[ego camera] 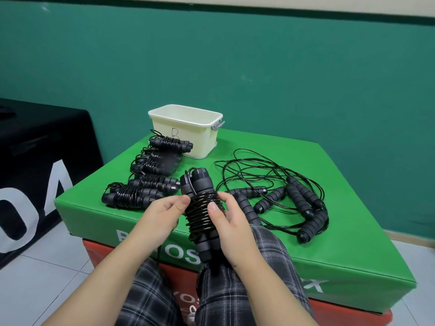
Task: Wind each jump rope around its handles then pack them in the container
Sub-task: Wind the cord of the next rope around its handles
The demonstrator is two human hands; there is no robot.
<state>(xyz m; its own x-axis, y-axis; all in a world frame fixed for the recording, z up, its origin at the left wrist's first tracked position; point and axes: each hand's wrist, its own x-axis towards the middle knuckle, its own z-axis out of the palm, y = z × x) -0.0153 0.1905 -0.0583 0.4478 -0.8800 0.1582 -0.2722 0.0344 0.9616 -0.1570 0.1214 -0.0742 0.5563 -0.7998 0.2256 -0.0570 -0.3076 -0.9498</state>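
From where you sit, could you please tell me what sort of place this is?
Probably a gym or sports hall: stacked padded vault boxes, a tiled floor with a green-painted wall, and many jump ropes being wound and sorted.

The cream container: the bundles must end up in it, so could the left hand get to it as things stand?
Probably not at once: the left hand holds the jump rope being wound, and wound bundles lie before the container. Its open top looks clear.

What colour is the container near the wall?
Cream-white container with a grey latch, seen in the head view.
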